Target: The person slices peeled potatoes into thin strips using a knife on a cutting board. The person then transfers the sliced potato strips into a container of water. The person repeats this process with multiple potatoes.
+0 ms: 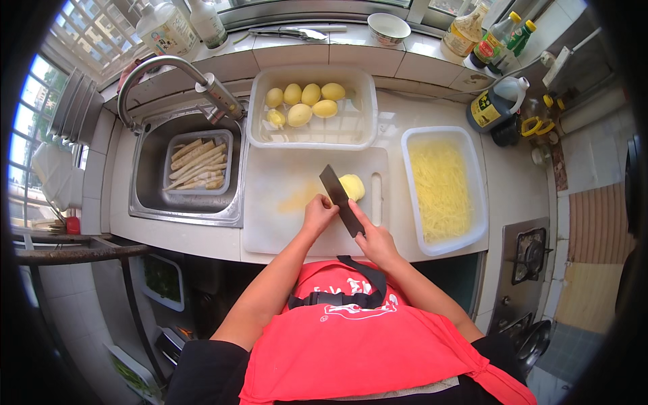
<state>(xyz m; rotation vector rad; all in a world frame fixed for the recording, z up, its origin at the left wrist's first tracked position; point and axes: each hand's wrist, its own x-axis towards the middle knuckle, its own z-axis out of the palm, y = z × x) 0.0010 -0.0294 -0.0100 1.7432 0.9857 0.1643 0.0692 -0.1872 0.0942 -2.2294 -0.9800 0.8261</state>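
My right hand (378, 240) grips a dark-bladed cleaver (336, 190), its blade slanting across a white cutting board (278, 235). Against the blade's right side lies a pale yellow stack of what look like peeled potato slices (354, 187). My left hand (319, 216) is at the blade's left side with its fingers curled together; whether it pinches a slice or only touches the steel is hidden. Behind the board, a clear plastic tub (314, 137) holds several whole peeled potatoes (299, 115). A white tub (421, 223) on the right is full of yellow potato shreds (441, 190).
At left, the steel sink (152, 190) holds a tub of pale peeled roots (197, 161) beneath a curved faucet (167, 59). Bottles (498, 104) line the back right corner. A gas stove (526, 253) sits at right. A bowl (389, 29) stands on the back ledge.
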